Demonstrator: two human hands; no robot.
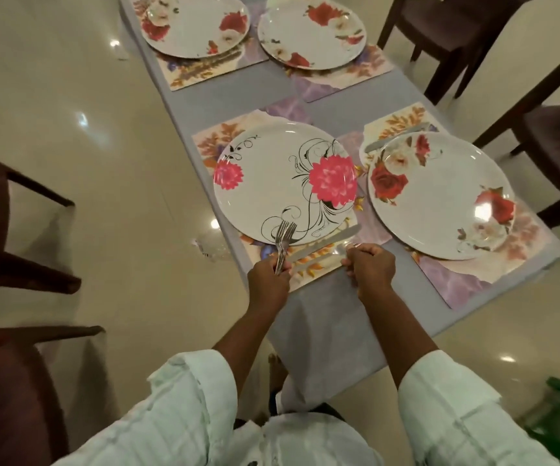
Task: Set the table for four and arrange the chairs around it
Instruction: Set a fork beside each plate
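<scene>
Left hand (267,275) down at six o'clock, curled tight round a bunch of forks (283,245), tines fanned over the near rim of the pink-flower plate (285,183). Right hand (369,265) just beside it, fingers closed on something at the knife's end; exactly what, hard to tell. Knife (322,243) lying across the floral placemat (312,264), right against the plate's near edge. Over at three o'clock, rose plate (440,196) on its own mat, second knife (394,137) tucked along its far rim. Up at twelve, two more rose plates (194,23) (310,30) side by side on mats. Grey desk (322,317) beneath it all. Dark chairs standing off at nine o'clock (9,250) and two o'clock (457,35).
</scene>
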